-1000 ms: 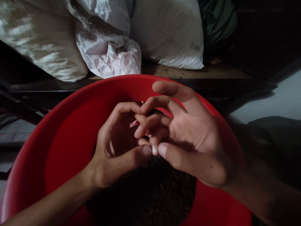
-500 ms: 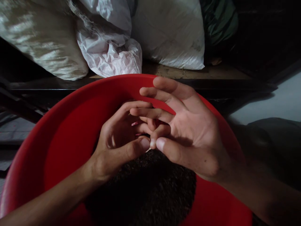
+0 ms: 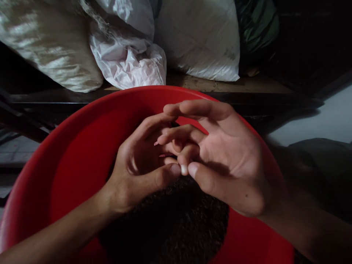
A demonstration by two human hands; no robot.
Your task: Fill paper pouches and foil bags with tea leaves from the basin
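Observation:
My left hand (image 3: 143, 157) and my right hand (image 3: 225, 150) meet over a red basin (image 3: 79, 161). Both thumbs point inward, their tips close together at the right index fingertip, which is bent and pale as if pressed. The other right fingers curl loosely over the left fingers. Whatever lies between the fingertips, if anything, is too small or hidden to name; slivers of pinkish red show between the fingers. Beneath the hands, a dark heap of fine, loose, shred-like material (image 3: 192, 220) lies in the basin, much of it in shadow.
Behind the basin, a dark-edged shelf (image 3: 214, 86) bears a yellowish-white sack (image 3: 49, 47), a crumpled white bag (image 3: 137, 69) and a large pale sack (image 3: 200, 40). A dark green bag (image 3: 258, 25) is at the back right. Deep shadow covers the right side.
My right hand's upper fingers have curled down and inward, closer to the left fingers. Both thumb tips have shifted slightly to the right. The basin and sacks look the same.

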